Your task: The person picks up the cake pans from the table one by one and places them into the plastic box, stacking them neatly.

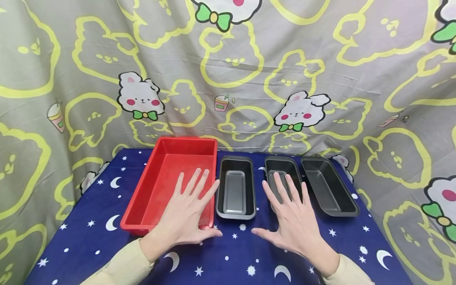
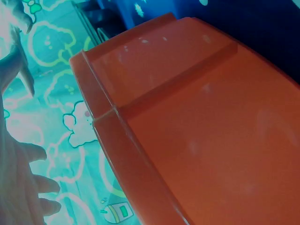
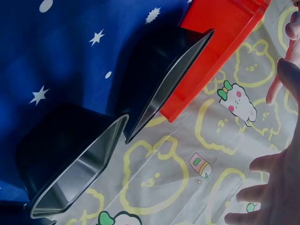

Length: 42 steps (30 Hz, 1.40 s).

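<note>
My left hand [image 1: 187, 213] is spread wide above the near right part of a red rectangular tray [image 1: 140, 190], palm down with straight fingers. My right hand [image 1: 295, 221] is spread likewise over the near end of a dark loaf pan [image 1: 284, 160]. A second loaf pan [image 1: 236, 186] lies between the hands, beside the tray. To the right is a third loaf pan [image 1: 329, 186], angled slightly. Neither hand holds anything. In the left wrist view the fingers [image 2: 40, 185] appear at the left edge; in the right wrist view the fingers [image 3: 255, 194] are at the right.
A dark blue tablecloth [image 1: 89, 241] with white moons and stars covers the table. Behind it and at the sides hangs a grey curtain [image 1: 246, 47] with yellow bear outlines and white rabbit faces. The tray and pans stand near the table's back edge.
</note>
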Available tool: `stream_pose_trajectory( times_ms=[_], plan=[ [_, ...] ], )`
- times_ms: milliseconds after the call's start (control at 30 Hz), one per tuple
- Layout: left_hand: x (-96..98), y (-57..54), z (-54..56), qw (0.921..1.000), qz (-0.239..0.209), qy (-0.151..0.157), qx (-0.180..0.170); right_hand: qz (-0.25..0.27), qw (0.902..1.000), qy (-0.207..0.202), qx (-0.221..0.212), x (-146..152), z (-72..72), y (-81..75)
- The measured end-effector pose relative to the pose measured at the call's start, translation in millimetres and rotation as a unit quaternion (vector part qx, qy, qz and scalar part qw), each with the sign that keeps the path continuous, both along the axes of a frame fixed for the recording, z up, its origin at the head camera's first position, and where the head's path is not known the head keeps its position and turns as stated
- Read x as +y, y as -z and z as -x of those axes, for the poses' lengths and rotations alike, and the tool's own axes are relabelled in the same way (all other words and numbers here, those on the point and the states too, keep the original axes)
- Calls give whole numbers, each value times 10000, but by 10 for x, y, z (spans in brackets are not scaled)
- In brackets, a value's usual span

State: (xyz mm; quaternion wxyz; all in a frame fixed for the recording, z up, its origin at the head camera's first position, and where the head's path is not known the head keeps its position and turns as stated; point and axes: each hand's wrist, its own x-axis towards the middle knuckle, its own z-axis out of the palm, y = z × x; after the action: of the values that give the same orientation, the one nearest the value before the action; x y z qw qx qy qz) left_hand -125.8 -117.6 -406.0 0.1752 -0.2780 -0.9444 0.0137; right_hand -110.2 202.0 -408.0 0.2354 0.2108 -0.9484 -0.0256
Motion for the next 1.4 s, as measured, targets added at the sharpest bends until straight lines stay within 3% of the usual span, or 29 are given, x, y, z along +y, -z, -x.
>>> stream_pose_trajectory(
  times_ms=[300,567,733,933,1200,1400],
  plan=[
    [-115,-10,-42,9998,-209,-56,4,102,9998,162,-10,6,-15,-14],
    [-289,-108,-68,9990,-411,-142,-35,529,9977,363,-236,0,-2,-15],
    [-443,-157,-51,9974,-642,-259,-191,924,9945,331,-358,-3,30,-1],
    [-633,-220,-30,9927,-826,-561,-681,1312,9890,363,-574,3,92,5],
    [-938,-327,-14,9781,-1233,-789,-1480,2086,9690,433,-1254,12,199,44],
    [-1134,-373,-19,9638,-1609,-989,-1883,2732,9430,402,-1857,17,284,87]
  ],
)
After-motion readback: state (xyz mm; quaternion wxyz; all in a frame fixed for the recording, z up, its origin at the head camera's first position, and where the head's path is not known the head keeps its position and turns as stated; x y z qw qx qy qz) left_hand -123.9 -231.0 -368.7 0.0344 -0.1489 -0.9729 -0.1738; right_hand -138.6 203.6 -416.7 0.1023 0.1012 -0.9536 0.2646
